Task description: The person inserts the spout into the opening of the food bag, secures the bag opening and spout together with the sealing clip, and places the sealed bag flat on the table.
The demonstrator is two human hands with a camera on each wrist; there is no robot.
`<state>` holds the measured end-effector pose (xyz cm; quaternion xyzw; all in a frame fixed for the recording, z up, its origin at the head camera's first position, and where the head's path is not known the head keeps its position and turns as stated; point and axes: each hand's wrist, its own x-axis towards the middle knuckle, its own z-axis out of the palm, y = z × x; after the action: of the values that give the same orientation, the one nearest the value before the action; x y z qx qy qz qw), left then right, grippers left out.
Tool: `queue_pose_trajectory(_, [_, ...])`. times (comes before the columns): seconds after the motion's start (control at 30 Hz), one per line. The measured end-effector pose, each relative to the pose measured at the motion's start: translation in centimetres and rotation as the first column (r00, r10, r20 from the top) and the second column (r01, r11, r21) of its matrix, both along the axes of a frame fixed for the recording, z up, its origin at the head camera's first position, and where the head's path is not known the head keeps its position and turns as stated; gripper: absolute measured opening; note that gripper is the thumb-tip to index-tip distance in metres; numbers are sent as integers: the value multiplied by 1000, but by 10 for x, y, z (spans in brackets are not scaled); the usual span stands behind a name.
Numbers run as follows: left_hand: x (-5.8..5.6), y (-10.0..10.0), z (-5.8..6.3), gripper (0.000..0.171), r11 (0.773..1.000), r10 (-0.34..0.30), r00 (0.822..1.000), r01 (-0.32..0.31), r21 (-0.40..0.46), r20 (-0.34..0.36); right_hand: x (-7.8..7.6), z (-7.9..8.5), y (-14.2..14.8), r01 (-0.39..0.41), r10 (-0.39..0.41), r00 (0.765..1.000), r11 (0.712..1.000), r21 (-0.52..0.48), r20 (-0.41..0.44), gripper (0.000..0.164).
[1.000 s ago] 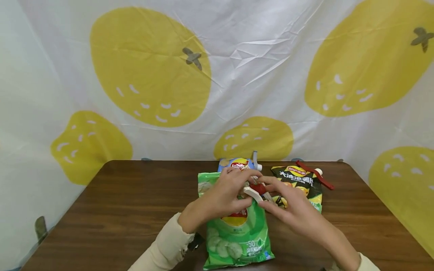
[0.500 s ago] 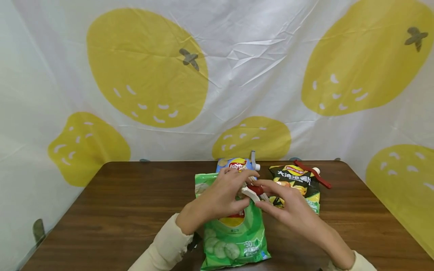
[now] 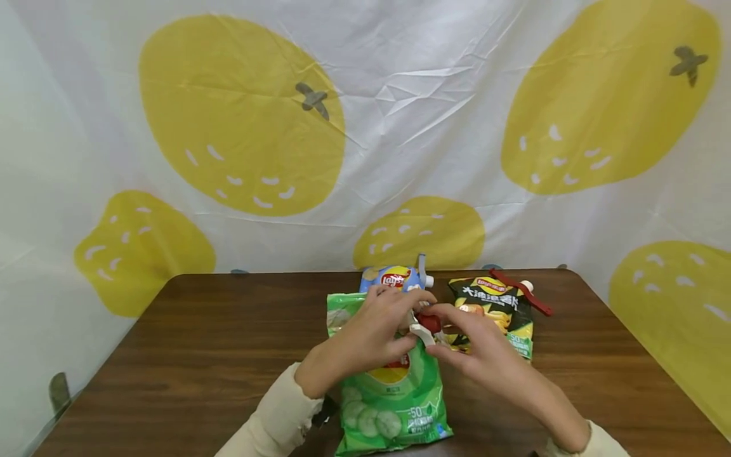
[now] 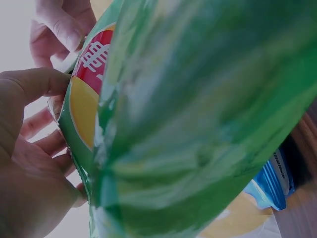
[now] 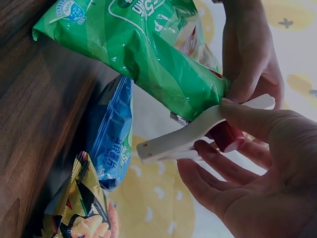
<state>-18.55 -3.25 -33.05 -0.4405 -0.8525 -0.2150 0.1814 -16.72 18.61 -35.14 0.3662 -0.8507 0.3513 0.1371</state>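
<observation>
A green chip bag stands tilted toward me, cucumber slices printed on its front. My left hand grips the bag's top; in the left wrist view its thumb and fingers lie on either side of the edge. Between the two hands is a white bag clip with a red cap. My right hand holds this clip, thumb on its white bar and fingers beneath, near the red cap. The clip overlaps the bag's top corner in the right wrist view.
Behind on the wooden table lies a blue chip bag with a grey clip and white cap. To the right lies a black and yellow chip bag bearing a red clip. A lemon-print cloth hangs behind.
The head view has turned slightly right, so everything shifts left. The white clip sits at a slightly steeper tilt. Both hands keep their hold on the bag and clip.
</observation>
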Motion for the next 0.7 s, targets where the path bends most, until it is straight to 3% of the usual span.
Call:
queue_pose_trajectory(0.27, [1,3,-4,52,1000,-19,1000,19,3,-1,-2,-3,-2,37,-37,999,999,-8,26,46])
queue_pose_trajectory(0.7, [2,9,-7,64,996,-84,996,83,38,25,-2,-11,-5,83,-88,993,994,-76,-74,44])
